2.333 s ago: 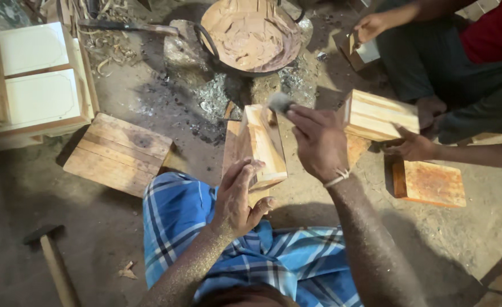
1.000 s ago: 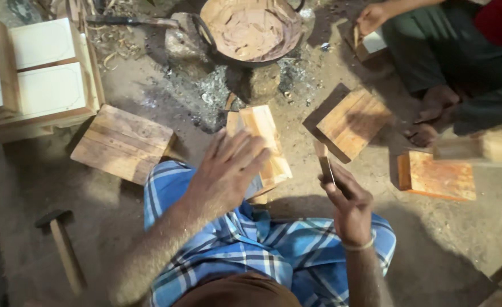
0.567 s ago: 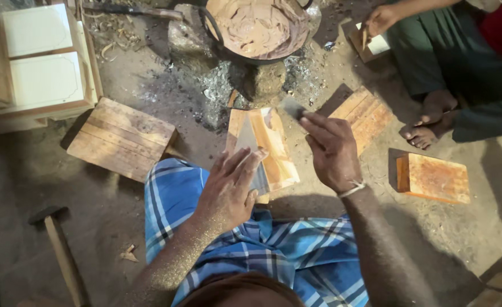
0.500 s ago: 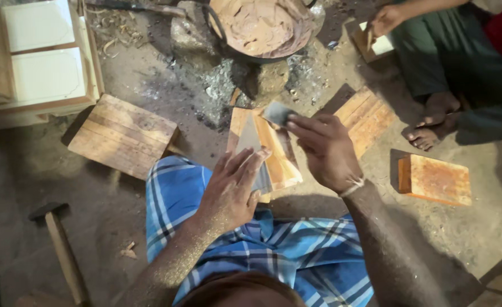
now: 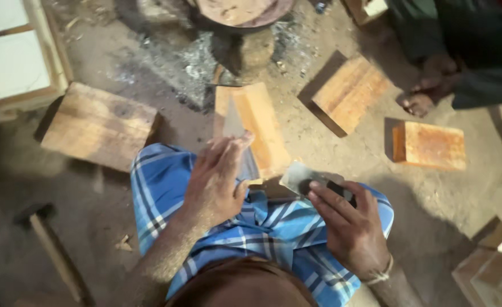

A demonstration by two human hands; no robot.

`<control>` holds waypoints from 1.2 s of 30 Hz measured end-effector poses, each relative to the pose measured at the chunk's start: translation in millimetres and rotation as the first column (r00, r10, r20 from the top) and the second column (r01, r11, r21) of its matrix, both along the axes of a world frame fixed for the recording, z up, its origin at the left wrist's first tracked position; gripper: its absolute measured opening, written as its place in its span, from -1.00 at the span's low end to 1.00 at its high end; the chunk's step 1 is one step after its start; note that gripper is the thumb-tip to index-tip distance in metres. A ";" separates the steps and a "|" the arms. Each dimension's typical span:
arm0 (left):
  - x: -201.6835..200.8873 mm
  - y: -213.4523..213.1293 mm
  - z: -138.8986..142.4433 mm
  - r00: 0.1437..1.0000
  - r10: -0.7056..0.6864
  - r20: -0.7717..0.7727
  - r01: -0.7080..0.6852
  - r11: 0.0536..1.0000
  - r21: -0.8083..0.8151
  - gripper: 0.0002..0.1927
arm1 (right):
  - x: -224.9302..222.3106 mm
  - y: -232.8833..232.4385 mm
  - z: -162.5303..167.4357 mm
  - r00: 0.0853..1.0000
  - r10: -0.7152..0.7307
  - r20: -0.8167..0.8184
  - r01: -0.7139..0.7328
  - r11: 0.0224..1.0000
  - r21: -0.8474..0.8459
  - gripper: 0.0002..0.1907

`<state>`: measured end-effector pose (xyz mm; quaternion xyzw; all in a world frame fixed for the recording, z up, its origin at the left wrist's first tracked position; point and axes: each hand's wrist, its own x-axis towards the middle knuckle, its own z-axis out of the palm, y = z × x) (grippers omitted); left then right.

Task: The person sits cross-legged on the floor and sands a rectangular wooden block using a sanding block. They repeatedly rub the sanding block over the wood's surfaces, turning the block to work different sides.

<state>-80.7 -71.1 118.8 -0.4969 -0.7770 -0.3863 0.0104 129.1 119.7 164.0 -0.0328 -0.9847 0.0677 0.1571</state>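
Down on the dirt floor [image 5: 478,187], a seated person works on a wooden block [image 5: 256,128] with a small flat blade [image 5: 302,177].

Left hand [image 5: 217,179] lies flat and unclenched, fingers stretched over the near end of the block, which stands just ahead of the blue checked cloth [image 5: 262,227] on the lap. Right hand [image 5: 347,224] is clenched around the dark handle of the grey blade, held just right of the block. Other wooden blocks [image 5: 350,94] lie around; a hammer [image 5: 49,239] rests at lower left.
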 end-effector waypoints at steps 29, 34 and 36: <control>2.6 -114.9 -128.3 0.943 0.107 0.316 -0.210 0.926 0.314 0.08 | -112.5 -58.5 -134.3 0.988 0.034 -0.151 -0.146 0.527 -0.837 -0.62; 2.6 -117.8 -135.9 0.955 0.097 0.279 -0.197 0.913 0.358 0.05 | -119.4 -17.4 -107.5 0.989 0.036 -0.146 -0.137 0.625 -0.769 -0.58; 3.2 -118.2 -135.6 0.950 0.101 0.295 -0.197 0.928 0.316 0.02 | -130.1 -21.9 -95.4 0.974 0.091 -0.207 -0.217 0.635 -0.741 -0.57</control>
